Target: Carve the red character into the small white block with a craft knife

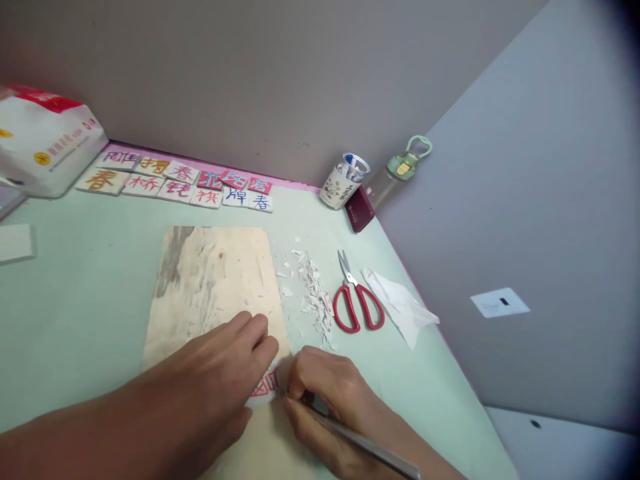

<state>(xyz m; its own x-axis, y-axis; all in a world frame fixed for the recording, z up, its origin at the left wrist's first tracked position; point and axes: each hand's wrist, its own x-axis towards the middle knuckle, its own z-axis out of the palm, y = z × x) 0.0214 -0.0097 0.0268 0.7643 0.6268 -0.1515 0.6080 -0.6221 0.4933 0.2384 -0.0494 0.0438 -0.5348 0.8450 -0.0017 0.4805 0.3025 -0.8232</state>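
Observation:
My left hand [220, 373] lies flat on a wooden board [215, 280], its fingertips pressing down a small white piece with red lines [265, 388]. My right hand [325, 400] grips a thin metal carving tool [370, 450] like a pen, its tip at the edge of that piece. Both hands nearly touch over the piece, which is largely hidden beneath them.
White shavings [315, 293], red-handled scissors [357, 303] and a crumpled tissue [400, 303] lie right of the board. A row of carved character tiles [180, 181] lines the back edge. A white bag [45, 143], a pen cup [343, 181], a dark red case [359, 210] and a bottle [400, 170] stand behind.

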